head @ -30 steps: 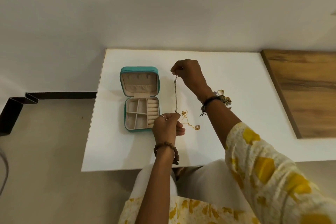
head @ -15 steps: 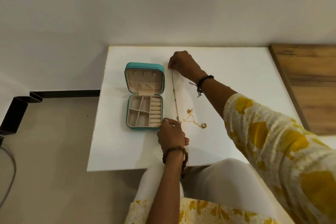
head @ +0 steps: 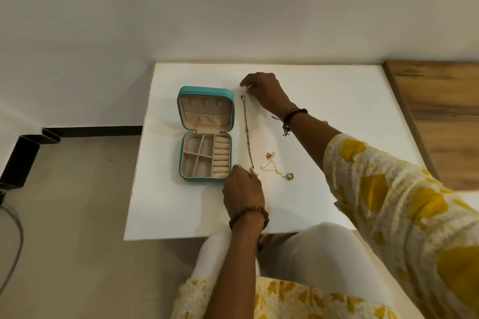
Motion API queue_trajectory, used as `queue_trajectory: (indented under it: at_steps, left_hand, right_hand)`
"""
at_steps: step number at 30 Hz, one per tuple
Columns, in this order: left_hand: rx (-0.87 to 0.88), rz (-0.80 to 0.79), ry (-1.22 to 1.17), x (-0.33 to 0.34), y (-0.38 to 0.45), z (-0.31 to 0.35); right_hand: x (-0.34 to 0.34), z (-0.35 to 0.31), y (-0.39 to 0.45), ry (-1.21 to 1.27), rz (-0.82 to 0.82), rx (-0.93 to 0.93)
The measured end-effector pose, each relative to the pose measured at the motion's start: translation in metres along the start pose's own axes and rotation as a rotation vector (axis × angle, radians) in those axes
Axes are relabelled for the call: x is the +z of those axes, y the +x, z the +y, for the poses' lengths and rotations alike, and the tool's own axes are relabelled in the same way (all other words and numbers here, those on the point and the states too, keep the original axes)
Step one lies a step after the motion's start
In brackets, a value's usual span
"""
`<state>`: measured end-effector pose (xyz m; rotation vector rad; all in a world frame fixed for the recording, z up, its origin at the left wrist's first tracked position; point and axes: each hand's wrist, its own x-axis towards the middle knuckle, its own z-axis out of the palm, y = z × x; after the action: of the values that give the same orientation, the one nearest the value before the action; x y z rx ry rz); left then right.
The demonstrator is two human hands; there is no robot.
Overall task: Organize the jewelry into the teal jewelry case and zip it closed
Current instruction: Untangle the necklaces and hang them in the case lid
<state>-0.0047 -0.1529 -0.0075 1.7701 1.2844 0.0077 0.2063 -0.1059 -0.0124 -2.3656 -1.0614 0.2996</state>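
Note:
The teal jewelry case point(head: 204, 89) lies open on the white table point(head: 337, 101), lid back, with beige compartments and ring rolls showing. Just right of it a thin dark chain point(head: 247, 134) lies straight on the table, running away from me. My left hand point(head: 242, 191) pinches the chain's near end, close to the case's front right corner. My right hand point(head: 264, 90) hovers by the far end with loosely curled fingers, a small gap away from the chain. A gold necklace point(head: 274, 166) with a pendant lies tangled to the right of the chain.
A wooden surface point(head: 440, 116) adjoins the table on the right. A little more jewelry point(head: 324, 122) peeks out from behind my right forearm. The table's left and near edges drop to the floor, and my knees sit under the near edge.
The chain was held stretched in the air between both hands; it now lies flat on the table. My right hand has let go of the far end.

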Motion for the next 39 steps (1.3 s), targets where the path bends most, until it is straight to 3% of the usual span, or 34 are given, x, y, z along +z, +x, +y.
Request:
queue_trajectory:
  at_steps: [9,16,21,25,31,39]
  left_hand:
    - [0.035,-0.018,0.138,-0.004,0.001,0.004]
    - [-0.016,-0.057,0.066,-0.003,0.002,-0.001]
    - [0.075,-0.022,0.076,-0.007,-0.004,0.005]
    - [0.175,-0.038,0.082,-0.011,-0.009,0.009]
    - [0.179,-0.053,0.212,-0.014,-0.016,0.011]
    - [0.204,-0.018,0.233,-0.017,-0.024,0.014]
  right_hand:
    - [0.013,0.0,-0.001,0.13,0.086,0.204]
    - [0.015,-0.001,0.003,0.159,0.113,0.267]
    - [0.006,-0.004,-0.01,0.381,0.14,0.291]
    - [-0.006,-0.014,-0.043,0.438,0.195,0.254]
    - [-0.021,-0.023,-0.114,0.538,0.279,0.329]
    - [-0.021,-0.026,-0.162,0.684,0.233,0.465]
